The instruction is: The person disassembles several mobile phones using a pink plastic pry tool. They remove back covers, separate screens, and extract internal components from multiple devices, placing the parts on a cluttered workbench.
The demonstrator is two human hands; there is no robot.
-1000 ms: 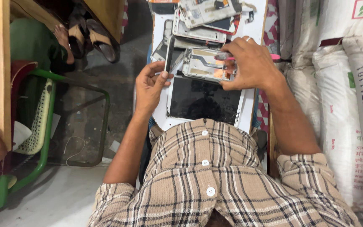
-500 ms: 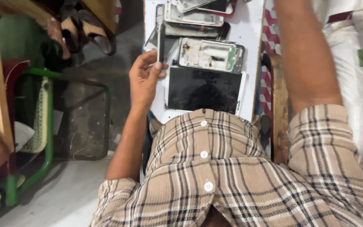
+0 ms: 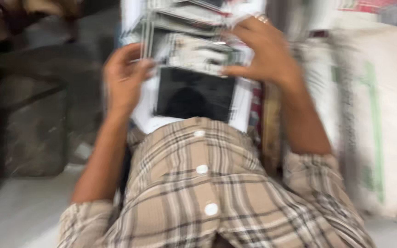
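Your shirt (image 3: 217,202) is tan plaid with dark and white lines and white buttons, the flat panel (image 3: 194,94) before you black on a white board (image 3: 242,115), the sacks (image 3: 382,115) white, green-striped.

A small phone-repair workshop, by the look of it: a narrow white bench (image 3: 242,108) carries a dark screen panel (image 3: 194,94) and stacked phone frames (image 3: 194,27) farther off, with white woven sacks (image 3: 382,115) at right.
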